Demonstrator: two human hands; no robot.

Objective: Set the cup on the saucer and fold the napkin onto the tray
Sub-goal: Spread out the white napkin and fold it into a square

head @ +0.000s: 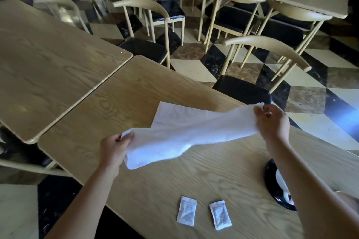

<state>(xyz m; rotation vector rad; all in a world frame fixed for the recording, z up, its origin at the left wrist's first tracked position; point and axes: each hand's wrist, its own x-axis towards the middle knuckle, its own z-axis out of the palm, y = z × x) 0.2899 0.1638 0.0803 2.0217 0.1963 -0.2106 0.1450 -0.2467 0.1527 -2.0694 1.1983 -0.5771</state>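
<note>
Napkin (184, 132), white, is held stretched out above the wooden table (136, 93), between both hands. Hands are well apart. Left hand (114, 147) pinches the near-left corner, fingers curled round the cloth. Right hand (272, 120) pinches the far-right corner, raised higher. The cloth sags in the middle and hangs in a loose fold below the left hand. Its far flap spreads out flat towards the tabletop; contact is not clear.

Black round tray (270, 178) sits on the table at near right, mostly hidden behind the right forearm. It holds a white object (280, 181); I cannot tell what it is.

Two small white sachets (186, 210) (220, 214) lie flat side by side on the near table edge, apart from the tray.

Chair (242, 87) with a black seat stands at the far side.
</note>
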